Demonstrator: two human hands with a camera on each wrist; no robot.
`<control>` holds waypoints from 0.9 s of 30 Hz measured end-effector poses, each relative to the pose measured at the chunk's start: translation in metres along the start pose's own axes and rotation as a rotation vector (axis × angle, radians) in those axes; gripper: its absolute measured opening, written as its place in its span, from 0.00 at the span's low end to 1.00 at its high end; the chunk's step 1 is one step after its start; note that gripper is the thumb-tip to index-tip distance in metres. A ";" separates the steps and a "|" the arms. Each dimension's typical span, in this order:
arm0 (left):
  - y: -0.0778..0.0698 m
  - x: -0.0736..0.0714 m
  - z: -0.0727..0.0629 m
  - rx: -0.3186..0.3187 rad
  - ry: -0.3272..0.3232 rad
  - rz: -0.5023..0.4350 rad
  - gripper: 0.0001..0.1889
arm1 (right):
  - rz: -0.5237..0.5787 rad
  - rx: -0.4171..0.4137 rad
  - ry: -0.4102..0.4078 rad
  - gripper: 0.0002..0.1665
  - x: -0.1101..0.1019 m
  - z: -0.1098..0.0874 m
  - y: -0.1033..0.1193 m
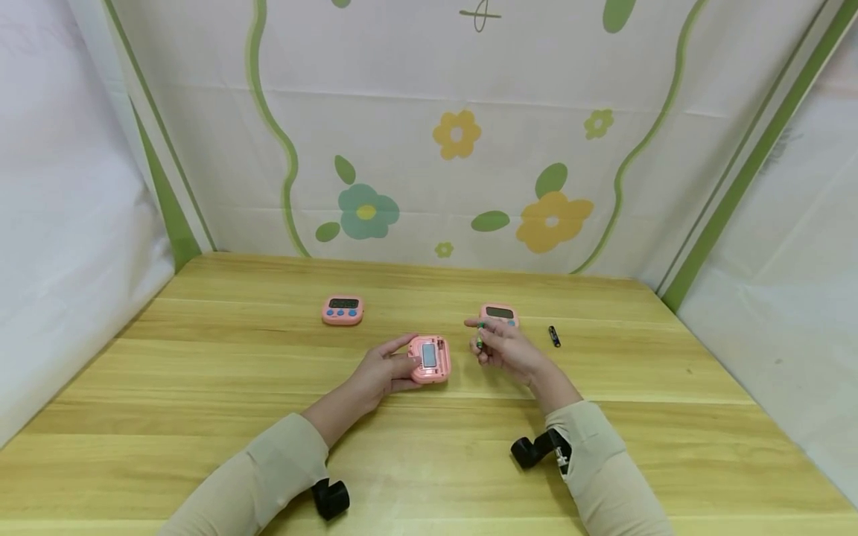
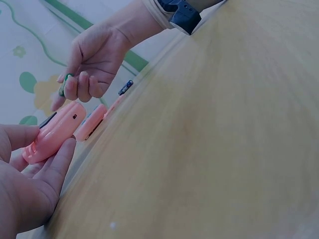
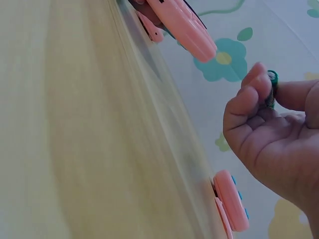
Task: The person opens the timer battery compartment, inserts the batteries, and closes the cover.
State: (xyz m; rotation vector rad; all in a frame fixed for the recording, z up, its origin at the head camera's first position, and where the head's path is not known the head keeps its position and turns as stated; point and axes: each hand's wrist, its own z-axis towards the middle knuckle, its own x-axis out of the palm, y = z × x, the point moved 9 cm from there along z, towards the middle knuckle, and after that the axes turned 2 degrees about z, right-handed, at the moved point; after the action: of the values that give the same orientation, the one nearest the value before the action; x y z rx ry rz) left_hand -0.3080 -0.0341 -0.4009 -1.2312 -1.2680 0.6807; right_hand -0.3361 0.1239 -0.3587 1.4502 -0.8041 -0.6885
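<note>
My left hand [image 1: 377,378] grips a pink digital timer [image 1: 429,356] by its left side, thumb on top. The timer's back faces up, with a silver-grey label and an uncovered battery slot along its right side. My right hand [image 1: 515,356] pinches a small green battery [image 1: 480,338] between thumb and fingers, a short way right of the timer. The right wrist view shows an end of that battery [image 3: 272,79] above the fingertips, apart from the timer [image 3: 187,32].
A second pink timer [image 1: 343,311] with blue buttons lies at the back left. Another timer [image 1: 501,311] is partly hidden behind my right hand, with a thin pink piece [image 3: 223,217] beside it in the right wrist view. A dark battery [image 1: 554,336] lies further right on the wooden table [image 1: 429,461].
</note>
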 end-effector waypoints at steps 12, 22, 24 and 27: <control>0.001 -0.002 0.002 0.018 0.003 -0.001 0.28 | 0.019 0.073 -0.054 0.28 0.013 0.002 -0.011; -0.002 -0.002 0.000 0.011 -0.015 -0.016 0.29 | 0.096 0.102 -0.029 0.22 0.030 0.002 -0.014; -0.002 -0.003 0.000 0.010 -0.021 -0.018 0.29 | 0.109 0.098 -0.017 0.23 0.032 0.003 -0.014; -0.002 -0.004 0.000 0.009 -0.033 -0.021 0.29 | 0.119 0.094 -0.015 0.24 0.034 0.003 -0.014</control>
State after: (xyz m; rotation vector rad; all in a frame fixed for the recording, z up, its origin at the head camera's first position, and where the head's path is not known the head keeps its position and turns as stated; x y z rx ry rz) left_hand -0.3091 -0.0381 -0.4004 -1.2018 -1.3023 0.6929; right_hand -0.3185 0.0939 -0.3707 1.4702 -0.9373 -0.5782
